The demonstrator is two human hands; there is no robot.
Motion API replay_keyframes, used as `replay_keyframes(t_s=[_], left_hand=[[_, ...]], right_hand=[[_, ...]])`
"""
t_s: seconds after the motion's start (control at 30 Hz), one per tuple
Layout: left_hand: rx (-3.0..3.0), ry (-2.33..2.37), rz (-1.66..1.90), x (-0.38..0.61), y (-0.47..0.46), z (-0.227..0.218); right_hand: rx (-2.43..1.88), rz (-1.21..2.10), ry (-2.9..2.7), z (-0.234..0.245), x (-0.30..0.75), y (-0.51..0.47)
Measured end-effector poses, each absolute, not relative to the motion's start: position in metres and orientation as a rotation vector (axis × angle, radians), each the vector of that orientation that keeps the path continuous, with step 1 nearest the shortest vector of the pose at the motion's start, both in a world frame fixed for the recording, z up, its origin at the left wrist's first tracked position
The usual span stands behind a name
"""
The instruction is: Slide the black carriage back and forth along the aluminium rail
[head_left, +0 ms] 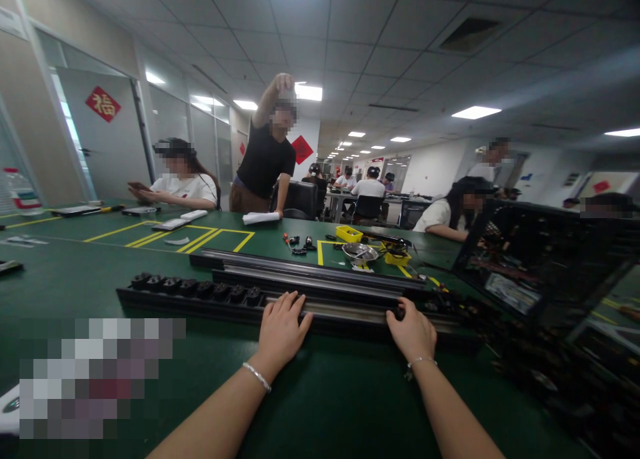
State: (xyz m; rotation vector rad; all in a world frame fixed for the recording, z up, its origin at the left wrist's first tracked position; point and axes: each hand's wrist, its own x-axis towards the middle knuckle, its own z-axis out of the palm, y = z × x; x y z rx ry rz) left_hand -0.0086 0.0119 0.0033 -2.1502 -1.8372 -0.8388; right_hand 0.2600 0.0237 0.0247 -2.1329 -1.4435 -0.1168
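A long black rail assembly (200, 292) with a row of round black fittings and a silver metal strip lies across the green table (90, 272) in front of me. My left hand (281, 329) rests flat on the near rail, fingers stretched out over the silver strip. My right hand (413, 329) sits further right on the same rail, its fingers curled over the rail's top edge. A second long black rail (310, 267) lies just behind the first.
A black open computer case (540, 265) stands at the right. Behind the rails are a yellow tray (349, 233), a metal bowl (359, 251) and small tools. Several people sit or stand at the tables beyond. A blurred patch covers the near left.
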Motion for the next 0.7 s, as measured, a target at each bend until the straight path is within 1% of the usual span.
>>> replay_keyframes(t_s=[0.17, 0.53, 0.7], left_hand=[[-2.157, -1.849, -0.83, -0.0082, 0.0111, 0.0056], [-2.149, -1.857, -0.83, -0.0084, 0.0132, 0.0046], [-2.139, -1.858, -0.837, -0.0076, 0.0127, 0.0049]], right_hand=[[-2.119, -0.087, -1.427, 0.0247, 0.2607, 0.024], [-2.101, -0.201, -1.442, 0.0212, 0.2645, 0.023], [-2.11, -0.184, -1.437, 0.0201, 0.2667, 0.0245]])
